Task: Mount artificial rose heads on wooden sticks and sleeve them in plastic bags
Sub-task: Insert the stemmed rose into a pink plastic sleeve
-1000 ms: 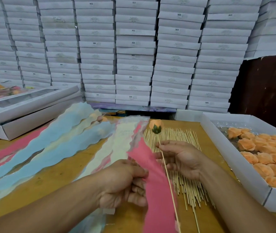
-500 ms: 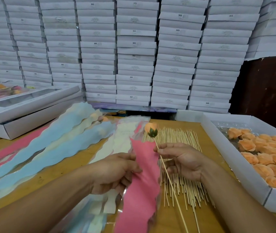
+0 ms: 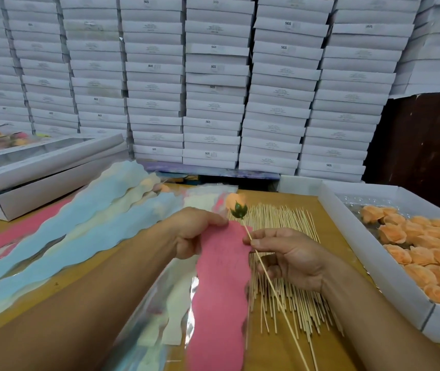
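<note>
My right hand [image 3: 289, 257] pinches a thin wooden stick [image 3: 272, 289] just below its top, where an orange rose head [image 3: 233, 202] with green sepals is mounted. My left hand [image 3: 196, 231] grips the upper end of a pink plastic sleeve [image 3: 220, 293], lifted off the table, its top edge right beside the rose head. The stick slants down to the right across a spread pile of loose wooden sticks [image 3: 285, 269].
A white box [image 3: 379, 266] of orange rose heads [image 3: 425, 253] stands at the right. Blue, cream and pink sleeves [image 3: 85, 231] lie fanned across the left of the wooden table [image 3: 85, 274]. Windowed white boxes [image 3: 39, 167] sit far left; stacked white cartons [image 3: 213, 84] fill the back.
My left hand has lifted the pink sleeve and carried its top up and forward to the rose head. My right hand has tilted the stick, bringing the rose toward the sleeve.
</note>
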Demonstrator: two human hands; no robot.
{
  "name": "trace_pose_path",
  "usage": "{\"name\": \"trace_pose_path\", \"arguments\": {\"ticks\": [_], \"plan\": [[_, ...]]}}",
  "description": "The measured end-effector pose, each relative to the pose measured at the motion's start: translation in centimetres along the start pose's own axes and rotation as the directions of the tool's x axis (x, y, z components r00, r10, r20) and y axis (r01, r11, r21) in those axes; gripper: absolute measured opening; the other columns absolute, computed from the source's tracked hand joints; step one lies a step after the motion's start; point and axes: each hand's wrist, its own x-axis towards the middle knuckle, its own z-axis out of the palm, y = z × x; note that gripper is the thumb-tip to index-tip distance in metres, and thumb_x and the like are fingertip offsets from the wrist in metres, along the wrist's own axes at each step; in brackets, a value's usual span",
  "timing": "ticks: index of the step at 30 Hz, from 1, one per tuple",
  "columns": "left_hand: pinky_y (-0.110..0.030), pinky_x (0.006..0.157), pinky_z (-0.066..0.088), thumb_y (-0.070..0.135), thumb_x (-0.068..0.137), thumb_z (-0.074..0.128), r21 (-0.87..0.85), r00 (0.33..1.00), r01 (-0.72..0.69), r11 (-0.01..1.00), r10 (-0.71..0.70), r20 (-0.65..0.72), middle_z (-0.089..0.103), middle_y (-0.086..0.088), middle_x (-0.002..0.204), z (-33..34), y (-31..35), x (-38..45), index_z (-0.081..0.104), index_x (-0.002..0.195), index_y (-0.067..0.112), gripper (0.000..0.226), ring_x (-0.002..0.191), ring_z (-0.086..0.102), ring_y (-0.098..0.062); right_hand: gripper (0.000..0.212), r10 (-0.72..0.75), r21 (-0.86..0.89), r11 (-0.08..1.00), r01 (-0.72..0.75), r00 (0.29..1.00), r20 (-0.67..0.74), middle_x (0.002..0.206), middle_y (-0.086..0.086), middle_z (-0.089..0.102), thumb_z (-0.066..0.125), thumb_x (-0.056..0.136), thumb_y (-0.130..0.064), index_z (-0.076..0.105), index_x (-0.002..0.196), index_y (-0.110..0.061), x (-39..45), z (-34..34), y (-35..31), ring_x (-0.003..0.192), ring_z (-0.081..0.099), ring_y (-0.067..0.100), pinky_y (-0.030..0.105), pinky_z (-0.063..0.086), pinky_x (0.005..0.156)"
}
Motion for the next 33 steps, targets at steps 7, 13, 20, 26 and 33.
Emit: {"name": "trace_pose_path", "arguments": {"ticks": [7, 13, 20, 26, 33], "plan": [[-0.038, 0.072, 0.06, 0.008, 0.081, 0.072, -0.148, 0.978, 0.064, 0.987, -0.032, 0.206, 0.07, -0.018, 0.087, -0.7, -1.2, 0.6, 0.069, 0.102, -0.003, 0.024, 0.069, 0.069, -0.027, 0.027, -0.016, 0.067, 0.998, 0.015, 1.0, 0.004, 0.098, 0.027, 0.072, 0.066, 0.085, -0.013, 0.063, 0.109, -0.003, 0.0, -1.7, -0.6, 0.055, 0.065, 0.02, 0.023, 0.051, 0.042], [-0.033, 0.068, 0.06, 0.004, 0.073, 0.078, -0.142, 0.978, -0.053, 0.988, 0.08, 0.194, 0.072, -0.015, 0.086, -1.4, -2.1, 0.6, 0.07, 0.11, -0.007, 0.038, 0.069, 0.069, -0.024, 0.012, -0.016, 0.184, 0.981, 0.054, 0.98, -0.198, 0.064, 0.01, 0.064, 0.056, 0.097, -0.018, 0.06, 0.108, -0.014, 0.2, -2.7, -1.1, 0.046, 0.059, 0.016, 0.019, 0.041, 0.031], [-0.04, 0.069, 0.06, 0.001, 0.062, 0.085, -0.142, 0.952, -0.223, 0.964, 0.247, 0.182, 0.071, -0.018, 0.092, -0.9, -2.3, 0.2, 0.057, 0.121, 0.013, 0.067, 0.075, 0.069, -0.03, 0.013, 0.036, 0.396, 0.909, 0.128, 0.924, -0.38, 0.061, 0.005, 0.051, 0.043, 0.108, -0.018, 0.056, 0.109, -0.015, 1.9, -3.2, -2.5, 0.04, 0.054, 0.01, 0.013, 0.039, 0.029], [-0.03, 0.066, 0.06, -0.002, 0.077, 0.081, -0.048, 0.879, -0.419, 0.907, 0.418, 0.23, 0.074, 0.006, 0.07, -1.6, -2.5, 0.6, 0.046, 0.133, 0.047, 0.082, 0.068, 0.071, -0.018, 0.021, 0.022, 0.467, 0.859, 0.208, 0.897, -0.441, 0.075, 0.011, 0.057, 0.042, 0.102, -0.002, 0.06, 0.099, 0.008, 3.4, -5.1, -4.6, 0.054, 0.06, 0.013, 0.016, 0.049, 0.04], [-0.028, 0.054, 0.055, -0.005, 0.079, 0.077, -0.057, 0.862, -0.39, 0.919, 0.386, 0.328, 0.062, 0.001, 0.066, -1.8, -3.1, 1.0, 0.056, 0.112, 0.018, 0.045, 0.056, 0.062, -0.015, 0.019, -0.098, 0.548, 0.714, 0.436, 0.837, -0.538, 0.069, 0.015, 0.073, 0.04, 0.108, -0.013, 0.054, 0.098, -0.006, 4.7, -6.0, -4.1, 0.064, 0.075, 0.024, 0.02, 0.057, 0.051]]}}
